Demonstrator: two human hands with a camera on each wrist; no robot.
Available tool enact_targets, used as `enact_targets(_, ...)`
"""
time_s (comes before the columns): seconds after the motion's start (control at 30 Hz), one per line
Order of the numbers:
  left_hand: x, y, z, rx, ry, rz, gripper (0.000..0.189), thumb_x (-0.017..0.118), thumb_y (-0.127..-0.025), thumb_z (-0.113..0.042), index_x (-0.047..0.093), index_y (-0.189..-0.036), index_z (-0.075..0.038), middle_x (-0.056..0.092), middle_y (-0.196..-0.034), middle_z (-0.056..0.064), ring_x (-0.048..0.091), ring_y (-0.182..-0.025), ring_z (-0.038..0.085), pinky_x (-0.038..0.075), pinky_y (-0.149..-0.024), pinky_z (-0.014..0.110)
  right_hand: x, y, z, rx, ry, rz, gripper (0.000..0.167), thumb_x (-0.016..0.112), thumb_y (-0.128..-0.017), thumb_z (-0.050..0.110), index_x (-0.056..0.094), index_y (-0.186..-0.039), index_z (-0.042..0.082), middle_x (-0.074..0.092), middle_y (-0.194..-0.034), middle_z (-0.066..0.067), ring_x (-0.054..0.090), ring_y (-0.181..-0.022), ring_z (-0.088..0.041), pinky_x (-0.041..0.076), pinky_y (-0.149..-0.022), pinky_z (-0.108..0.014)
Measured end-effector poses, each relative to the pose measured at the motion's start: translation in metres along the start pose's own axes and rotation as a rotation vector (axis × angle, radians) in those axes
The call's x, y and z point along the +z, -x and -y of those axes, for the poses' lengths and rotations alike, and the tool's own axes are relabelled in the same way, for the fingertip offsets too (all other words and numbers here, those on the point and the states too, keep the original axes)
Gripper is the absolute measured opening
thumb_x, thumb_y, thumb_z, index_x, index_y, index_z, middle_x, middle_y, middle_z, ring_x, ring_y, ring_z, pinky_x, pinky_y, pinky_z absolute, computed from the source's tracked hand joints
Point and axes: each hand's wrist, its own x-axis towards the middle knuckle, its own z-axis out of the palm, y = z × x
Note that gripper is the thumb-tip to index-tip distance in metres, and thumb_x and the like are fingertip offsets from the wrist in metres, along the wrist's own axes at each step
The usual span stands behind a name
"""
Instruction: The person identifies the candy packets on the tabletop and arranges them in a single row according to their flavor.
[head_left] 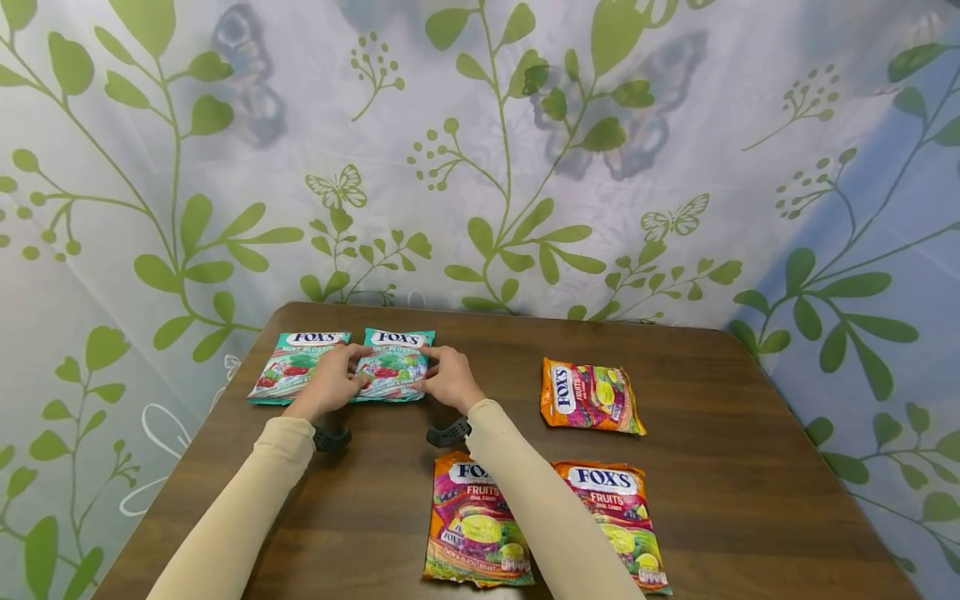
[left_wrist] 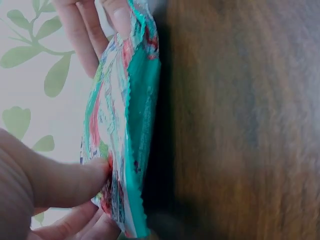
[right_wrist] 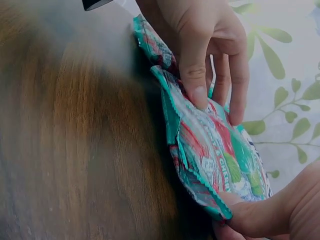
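Two teal Fox's mint candy bags lie side by side at the table's back left. The right-hand candy bag [head_left: 393,362] is gripped at both sides by the two hands. My left hand [head_left: 332,382] holds its left edge and overlaps the other mint bag [head_left: 288,367]. At its right edge, my right hand [head_left: 453,379] pinches it between thumb and fingers. In the left wrist view, the left thumb presses the top of the bag [left_wrist: 112,120], the other fingers lower at its side. The right wrist view shows both thumbs on the bag's [right_wrist: 225,150] printed face.
Three orange Fox's fruit candy bags lie nearer and to the right: one orange bag [head_left: 591,396] at right, a second orange bag [head_left: 476,533] in front, and a third bag [head_left: 626,521] partly behind the right sleeve. A patterned curtain [head_left: 465,167] hangs behind the brown table [head_left: 697,400].
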Motion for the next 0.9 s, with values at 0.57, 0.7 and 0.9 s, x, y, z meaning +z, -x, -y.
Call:
enact_targets(0.57,0.011,0.004,-0.014,0.002,-0.127,-0.09,0.036,0.071,-0.099,0.006,0.065,-0.134,0.012,0.055,-0.125,0.035,0.057,-0.107,0.048,0.049,-0.081,0.056,0.0,0.004,0.011,0.002,0.046,-0.04,0.066,0.09,-0.089,0.0,0.061,-0.148,-0.009,0.076,-0.12,-0.022,0.073,-0.097,-0.025,0.062,-0.082,-0.034)
enact_targets(0.7,0.012,0.005,-0.024,0.031,-0.142,-0.097,0.037,0.074,-0.1,0.001,0.065,-0.135,0.01,0.053,-0.133,0.036,0.058,-0.109,0.049,0.052,-0.082,0.057,-0.004,0.006,0.012,-0.01,0.068,-0.043,0.063,0.09,-0.09,0.003,0.063,-0.146,-0.01,0.076,-0.121,-0.022,0.075,-0.095,-0.025,0.063,-0.081,-0.033)
enact_targets(0.9,0.019,0.003,-0.039,0.067,-0.118,-0.127,0.037,0.076,-0.101,-0.004,0.067,-0.135,0.008,0.055,-0.133,0.032,0.058,-0.113,0.047,0.051,-0.085,0.058,-0.013,0.01,0.013,-0.035,0.061,-0.046,0.058,0.089,-0.092,0.003,0.065,-0.143,-0.01,0.075,-0.123,-0.024,0.078,-0.095,-0.029,0.064,-0.078,-0.035)
